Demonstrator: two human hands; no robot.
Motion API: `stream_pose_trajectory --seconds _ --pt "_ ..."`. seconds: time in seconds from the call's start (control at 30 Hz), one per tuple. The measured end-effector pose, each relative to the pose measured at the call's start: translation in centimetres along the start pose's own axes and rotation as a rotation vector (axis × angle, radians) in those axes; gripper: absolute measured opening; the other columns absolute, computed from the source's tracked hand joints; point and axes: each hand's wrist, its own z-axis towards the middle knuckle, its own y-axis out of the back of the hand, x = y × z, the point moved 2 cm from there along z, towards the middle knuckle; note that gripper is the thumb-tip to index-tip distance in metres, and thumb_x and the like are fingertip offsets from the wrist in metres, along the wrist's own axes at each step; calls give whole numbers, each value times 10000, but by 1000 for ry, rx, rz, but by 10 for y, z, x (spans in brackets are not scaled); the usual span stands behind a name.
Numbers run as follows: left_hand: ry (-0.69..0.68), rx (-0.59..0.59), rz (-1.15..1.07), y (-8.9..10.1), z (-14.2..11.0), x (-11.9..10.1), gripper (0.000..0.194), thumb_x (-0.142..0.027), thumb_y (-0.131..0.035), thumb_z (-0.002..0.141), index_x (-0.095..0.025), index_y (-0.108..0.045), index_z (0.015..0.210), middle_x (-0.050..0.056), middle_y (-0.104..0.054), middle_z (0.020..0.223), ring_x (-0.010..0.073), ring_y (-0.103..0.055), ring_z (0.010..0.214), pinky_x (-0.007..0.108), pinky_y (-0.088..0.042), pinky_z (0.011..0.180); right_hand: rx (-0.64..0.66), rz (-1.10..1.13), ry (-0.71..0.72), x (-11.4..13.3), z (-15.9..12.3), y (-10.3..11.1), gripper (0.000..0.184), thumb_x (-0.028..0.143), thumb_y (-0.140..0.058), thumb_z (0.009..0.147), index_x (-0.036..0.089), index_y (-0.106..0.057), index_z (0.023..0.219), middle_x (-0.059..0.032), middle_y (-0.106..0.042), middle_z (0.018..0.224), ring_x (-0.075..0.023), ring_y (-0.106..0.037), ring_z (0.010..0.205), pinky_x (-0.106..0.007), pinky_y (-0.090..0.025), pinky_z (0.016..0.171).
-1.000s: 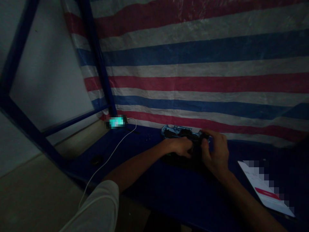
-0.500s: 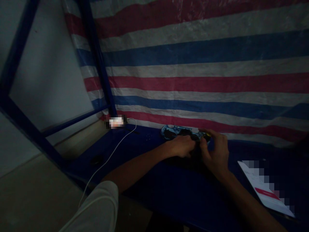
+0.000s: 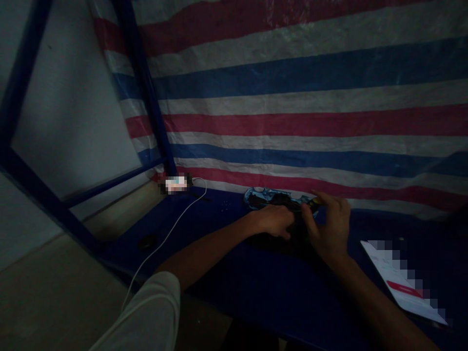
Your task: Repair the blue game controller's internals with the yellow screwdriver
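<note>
Head view: a pale sleeve [image 3: 157, 302] is seen nearest, beside the blue table [image 3: 234, 287].
Left hand [image 3: 276, 220]: its fingers are curled; what is held, if anything, cannot be told.
Right hand [image 3: 332, 229]: it is half open, with thumb and finger put by a yellow bit [image 3: 314, 200]; a pinch cannot be told.
Blue shell [image 3: 268, 194]: it is set just past the left hand. It seems to be worked on; small, steady moves seem needed.
Striped sheet [image 3: 292, 124]: it is hung behind.

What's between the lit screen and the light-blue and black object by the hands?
Head view: the white cable, a slim dark strip and a cluster of small pale specks on the blue surface.
</note>
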Motion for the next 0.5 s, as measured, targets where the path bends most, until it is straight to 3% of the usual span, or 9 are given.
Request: stream_pose_trajectory --seconds 0.37,0.5 --pt "-32 58 31 0 1 -2 263 -312 -682 929 -65 -769 952 142 -758 828 238 -717 790 280 -501 602 63 63 -27 1 -1 1 311 246 -536 969 215 -582 1275 -112 -700 1134 -278 -633 1037 -460 -485 898" --pt "-76 41 41 2 -1 -1 216 -263 -674 928 -68 -757 885 142 -758 841 231 -711 777 284 -475 598 70 62 2 1 0 0 328 313 -627 954 230 -587 1269 -98 -720 1123 -277 -662 1021 -457 -488 897"
